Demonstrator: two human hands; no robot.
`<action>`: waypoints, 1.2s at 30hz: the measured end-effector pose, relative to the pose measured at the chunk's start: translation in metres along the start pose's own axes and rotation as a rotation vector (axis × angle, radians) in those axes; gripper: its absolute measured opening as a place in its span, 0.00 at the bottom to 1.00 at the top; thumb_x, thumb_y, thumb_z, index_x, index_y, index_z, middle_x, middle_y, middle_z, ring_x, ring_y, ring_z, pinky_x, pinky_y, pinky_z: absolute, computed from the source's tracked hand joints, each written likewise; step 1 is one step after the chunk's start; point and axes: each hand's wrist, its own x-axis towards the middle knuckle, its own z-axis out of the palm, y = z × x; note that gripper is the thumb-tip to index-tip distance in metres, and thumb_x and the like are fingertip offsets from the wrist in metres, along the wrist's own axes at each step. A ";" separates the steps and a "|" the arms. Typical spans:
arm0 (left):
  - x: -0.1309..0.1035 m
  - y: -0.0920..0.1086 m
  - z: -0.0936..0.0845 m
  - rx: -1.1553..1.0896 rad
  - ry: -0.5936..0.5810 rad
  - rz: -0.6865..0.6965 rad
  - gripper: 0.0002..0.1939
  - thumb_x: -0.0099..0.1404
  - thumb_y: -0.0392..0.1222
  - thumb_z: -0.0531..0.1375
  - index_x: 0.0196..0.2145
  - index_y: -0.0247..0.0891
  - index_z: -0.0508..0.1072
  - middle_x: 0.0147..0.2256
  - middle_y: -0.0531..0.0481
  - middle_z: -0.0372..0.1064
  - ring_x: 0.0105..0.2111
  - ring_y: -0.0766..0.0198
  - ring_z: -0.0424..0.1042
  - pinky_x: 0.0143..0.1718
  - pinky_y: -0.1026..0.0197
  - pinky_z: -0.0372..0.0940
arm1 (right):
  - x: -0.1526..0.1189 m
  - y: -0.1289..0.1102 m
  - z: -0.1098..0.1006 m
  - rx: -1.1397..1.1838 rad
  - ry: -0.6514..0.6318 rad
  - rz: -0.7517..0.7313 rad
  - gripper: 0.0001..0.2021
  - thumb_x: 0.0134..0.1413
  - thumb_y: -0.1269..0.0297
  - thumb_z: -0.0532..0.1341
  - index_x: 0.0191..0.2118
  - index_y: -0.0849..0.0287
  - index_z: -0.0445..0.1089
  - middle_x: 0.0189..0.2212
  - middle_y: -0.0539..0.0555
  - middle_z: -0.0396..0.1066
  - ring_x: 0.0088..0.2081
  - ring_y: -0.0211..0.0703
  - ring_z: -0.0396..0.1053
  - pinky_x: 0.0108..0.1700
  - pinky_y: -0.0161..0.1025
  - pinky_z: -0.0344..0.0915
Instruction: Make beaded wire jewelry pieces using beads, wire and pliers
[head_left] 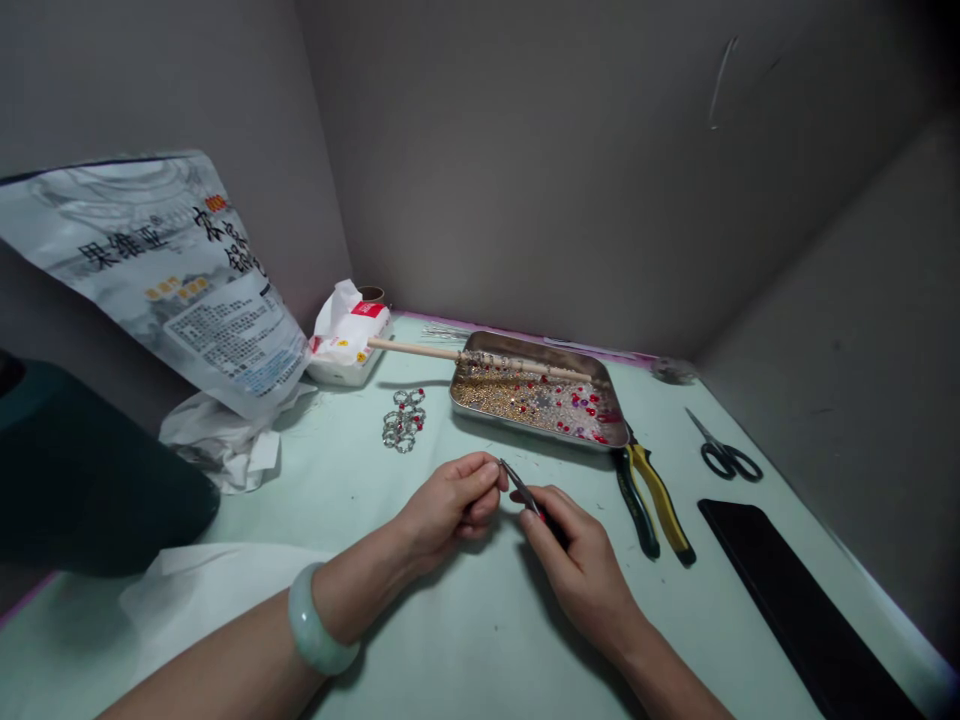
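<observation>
A metal tray (536, 432) with beads (487, 390) inside stands on the surface (450, 640), and a wooden stick (420, 349) lies over it, reaching past its left edge. On the near side of the tray, the right hand (576, 558) has its grip closed around small pliers (523, 488). The left hand (456, 497) is also on this near side; its grip is narrow, at the pliers' tip, but what it may pinch is too small to tell. Left of the tray lie beaded rings (418, 424); at its near right corner, yellow-and-green pliers (651, 485); farther right, scissors (721, 459).
</observation>
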 end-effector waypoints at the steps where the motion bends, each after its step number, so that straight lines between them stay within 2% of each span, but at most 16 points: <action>1: 0.000 0.000 0.000 -0.030 -0.014 -0.009 0.10 0.66 0.44 0.54 0.30 0.36 0.65 0.16 0.61 0.47 0.16 0.75 0.39 0.16 0.69 0.37 | 0.000 0.000 0.000 -0.013 0.002 -0.009 0.09 0.61 0.64 0.52 0.41 0.58 0.68 0.31 0.52 0.66 0.36 0.42 0.66 0.38 0.36 0.61; 6: -0.001 0.002 -0.003 -0.160 -0.098 -0.055 0.10 0.66 0.42 0.54 0.28 0.36 0.64 0.15 0.62 0.45 0.15 0.75 0.37 0.14 0.70 0.37 | -0.001 0.002 -0.001 -0.123 0.028 -0.095 0.08 0.61 0.66 0.52 0.40 0.59 0.67 0.30 0.52 0.65 0.33 0.40 0.65 0.35 0.36 0.61; 9: -0.002 0.004 -0.007 -0.202 -0.125 -0.123 0.09 0.66 0.42 0.54 0.28 0.36 0.64 0.15 0.62 0.45 0.15 0.75 0.38 0.14 0.71 0.38 | 0.001 0.005 -0.009 -0.296 0.052 -0.207 0.08 0.60 0.67 0.52 0.40 0.60 0.67 0.28 0.53 0.64 0.30 0.41 0.63 0.33 0.37 0.59; 13: -0.003 0.008 -0.012 -0.239 -0.215 -0.236 0.10 0.66 0.41 0.54 0.28 0.35 0.63 0.15 0.62 0.45 0.15 0.75 0.38 0.14 0.71 0.38 | 0.005 0.006 -0.024 -0.547 0.026 -0.339 0.09 0.59 0.69 0.52 0.42 0.61 0.68 0.30 0.56 0.66 0.33 0.44 0.64 0.35 0.39 0.60; 15: -0.004 0.009 -0.012 -0.228 -0.227 -0.253 0.10 0.65 0.41 0.54 0.27 0.35 0.63 0.15 0.61 0.46 0.15 0.75 0.38 0.14 0.71 0.38 | 0.006 0.005 -0.028 -0.570 0.007 -0.348 0.10 0.59 0.69 0.52 0.42 0.61 0.68 0.31 0.56 0.67 0.34 0.44 0.65 0.35 0.39 0.60; 20: -0.004 0.007 -0.007 -0.164 -0.149 -0.145 0.08 0.66 0.42 0.55 0.31 0.35 0.66 0.16 0.60 0.47 0.15 0.75 0.39 0.14 0.71 0.38 | 0.006 0.001 -0.022 -0.305 -0.050 -0.184 0.09 0.61 0.66 0.52 0.42 0.59 0.67 0.29 0.53 0.64 0.30 0.41 0.62 0.33 0.38 0.59; 25: 0.001 0.004 -0.007 -0.142 -0.129 -0.085 0.08 0.66 0.43 0.54 0.33 0.35 0.67 0.16 0.60 0.49 0.16 0.75 0.38 0.15 0.70 0.37 | 0.005 -0.002 -0.016 -0.076 -0.093 -0.029 0.09 0.62 0.63 0.52 0.41 0.58 0.67 0.34 0.53 0.67 0.36 0.42 0.65 0.38 0.38 0.61; 36: -0.001 0.007 -0.002 -0.061 -0.054 -0.053 0.09 0.65 0.46 0.56 0.33 0.37 0.66 0.17 0.60 0.49 0.16 0.75 0.40 0.15 0.70 0.37 | 0.004 -0.004 -0.012 0.058 -0.074 0.057 0.12 0.61 0.61 0.52 0.42 0.59 0.70 0.35 0.53 0.71 0.36 0.42 0.68 0.39 0.37 0.63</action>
